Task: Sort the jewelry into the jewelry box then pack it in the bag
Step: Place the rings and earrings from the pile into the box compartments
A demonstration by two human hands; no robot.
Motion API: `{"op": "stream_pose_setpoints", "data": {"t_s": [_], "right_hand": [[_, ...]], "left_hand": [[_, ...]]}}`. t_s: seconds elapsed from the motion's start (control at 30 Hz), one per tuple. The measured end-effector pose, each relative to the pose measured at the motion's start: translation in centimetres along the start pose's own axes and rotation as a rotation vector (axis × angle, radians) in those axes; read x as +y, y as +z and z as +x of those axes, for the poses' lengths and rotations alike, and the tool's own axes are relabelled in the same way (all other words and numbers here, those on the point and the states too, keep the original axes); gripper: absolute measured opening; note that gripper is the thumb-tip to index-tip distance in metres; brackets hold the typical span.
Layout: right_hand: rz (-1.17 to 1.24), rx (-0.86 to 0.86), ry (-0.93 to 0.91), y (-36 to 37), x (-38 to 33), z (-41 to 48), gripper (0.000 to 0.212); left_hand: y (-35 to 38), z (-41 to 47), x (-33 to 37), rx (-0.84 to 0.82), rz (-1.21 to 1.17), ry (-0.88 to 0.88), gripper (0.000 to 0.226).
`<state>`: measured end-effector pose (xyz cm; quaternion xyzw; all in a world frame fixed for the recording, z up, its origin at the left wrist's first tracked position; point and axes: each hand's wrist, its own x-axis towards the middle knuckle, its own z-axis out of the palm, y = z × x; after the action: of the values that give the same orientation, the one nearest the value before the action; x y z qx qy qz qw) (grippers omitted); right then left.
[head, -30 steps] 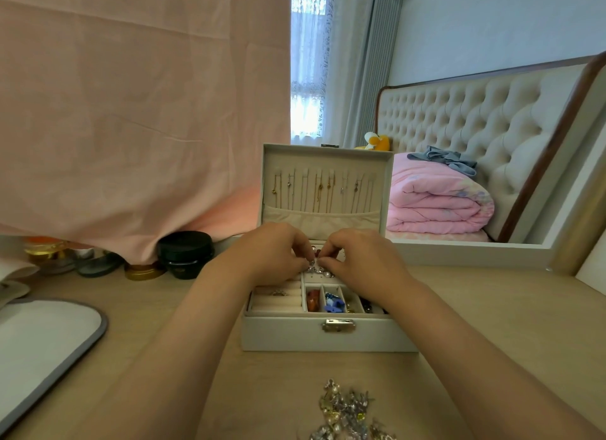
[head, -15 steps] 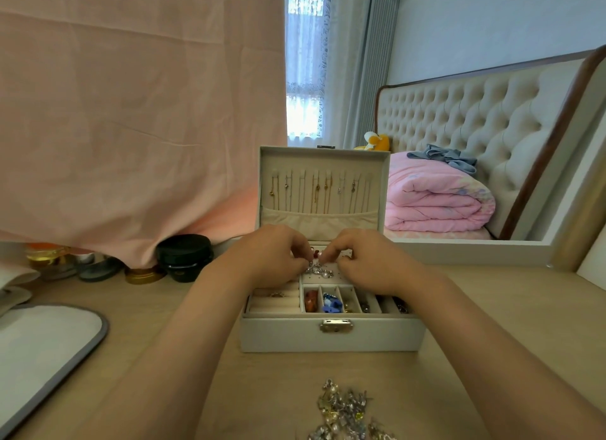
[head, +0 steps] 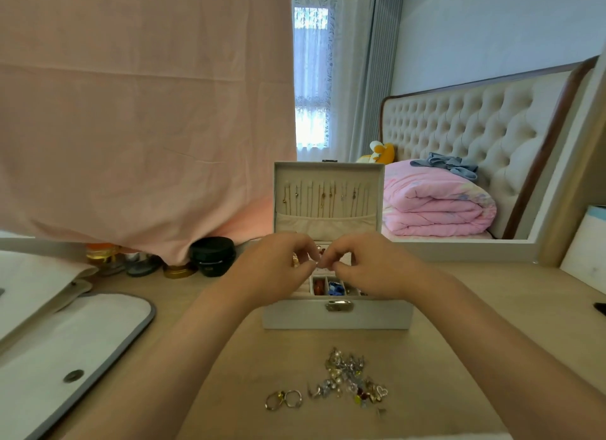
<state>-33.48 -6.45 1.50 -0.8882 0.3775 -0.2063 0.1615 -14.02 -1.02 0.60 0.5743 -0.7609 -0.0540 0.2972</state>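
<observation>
A white jewelry box (head: 337,318) stands open in the middle of the wooden table, its lid upright with several necklaces hanging inside. My left hand (head: 275,266) and my right hand (head: 367,269) hover over the box's back compartments, fingertips meeting and pinching a small silver piece of jewelry (head: 316,263). Front compartments hold a red piece and a blue piece. A loose pile of jewelry (head: 351,379) and two rings (head: 283,399) lie on the table in front of the box. The white bag (head: 65,341) with grey trim lies at the left.
Dark and gold cosmetic jars (head: 213,256) stand behind the bag under a hanging pink cloth (head: 141,112). A bed with a folded pink quilt (head: 436,203) lies beyond the table. A dark object (head: 600,308) sits at the right edge.
My hands stay over the box, fingers still working the small piece. The view has tilted down, so more of the jewelry pile and the rings show.
</observation>
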Motion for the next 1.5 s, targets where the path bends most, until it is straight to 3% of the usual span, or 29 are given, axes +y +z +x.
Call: {"op": "stream_pose_setpoints", "data": {"t_s": [0.23, 0.5, 0.73, 1.13, 1.37, 1.5], "right_hand": [[-0.119, -0.149, 0.024, 0.9, -2.3, -4.8, 0.019], [-0.286, -0.222, 0.035, 3.9, -1.7, -7.6, 0.037], [-0.362, -0.218, -0.022, 5.3, -0.4, -7.2, 0.022], [0.179, 0.008, 0.13, 6.4, 1.2, -7.7, 0.006], [0.479, 0.009, 0.184, 6.8, 0.7, -7.7, 0.008], [0.544, 0.007, 0.146, 6.6, 0.3, -7.5, 0.013]], "left_hand": [[1.5, -5.1, 1.2, -0.092, -0.004, 0.032, 0.01], [4.6, -9.0, 0.1, -0.093, -0.001, 0.03, 0.022], [6.0, -9.8, -0.4, -0.062, -0.026, 0.029, 0.02], [6.1, -9.8, -0.5, -0.013, -0.148, -0.015, 0.023], [6.1, -9.8, 0.5, 0.015, -0.236, -0.033, 0.028], [6.2, -9.5, 0.8, 0.093, -0.311, -0.07, 0.014]]}}
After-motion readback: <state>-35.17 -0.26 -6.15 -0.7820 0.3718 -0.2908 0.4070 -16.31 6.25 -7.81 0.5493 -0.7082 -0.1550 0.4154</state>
